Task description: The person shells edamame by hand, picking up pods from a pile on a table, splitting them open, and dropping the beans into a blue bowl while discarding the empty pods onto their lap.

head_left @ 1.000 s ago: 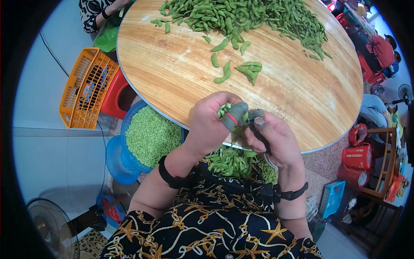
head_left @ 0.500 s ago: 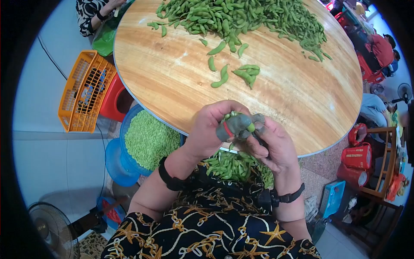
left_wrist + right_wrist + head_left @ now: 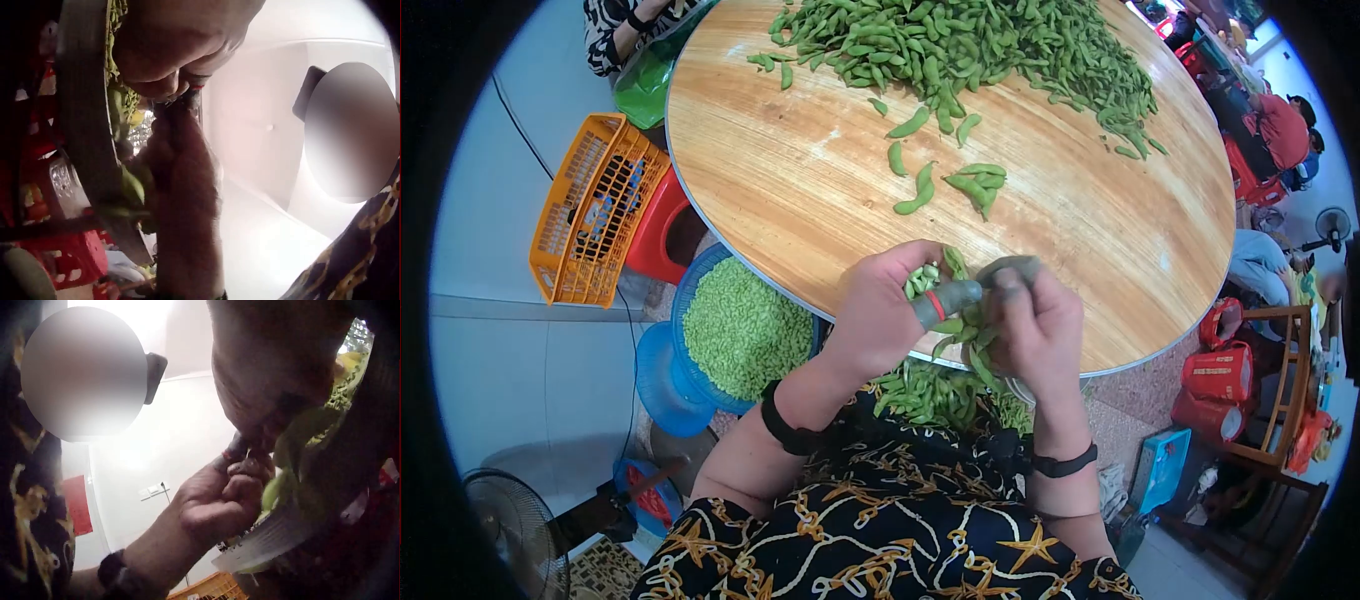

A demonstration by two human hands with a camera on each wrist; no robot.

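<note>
Both hands meet at the near edge of a round wooden table (image 3: 1090, 240). My left hand (image 3: 890, 305) grips a bunch of green bean pods (image 3: 922, 280), its thumb in a grey cover with a red band (image 3: 940, 303). My right hand (image 3: 1020, 325), fingertips also covered in grey, pinches a pod (image 3: 960, 330) held against the left thumb. The left wrist view shows both hands from below, pressed together around green pods (image 3: 131, 187). Seen from the right wrist, the left hand (image 3: 219, 500) curls beside pods (image 3: 287, 469). A big heap of pods (image 3: 960, 45) lies at the table's far side.
A few loose pods (image 3: 945, 180) lie mid-table. A blue basket of shelled beans (image 3: 745, 325) stands at the left below the table. A bowl of pods (image 3: 920, 390) sits on my lap. An orange crate (image 3: 590, 210) rests on a red stool. Other people sit at the right.
The hands have shifted slightly up and right at the table edge. The right hand has rolled over, now knuckles up, pulling on a pod against the left thumb.
</note>
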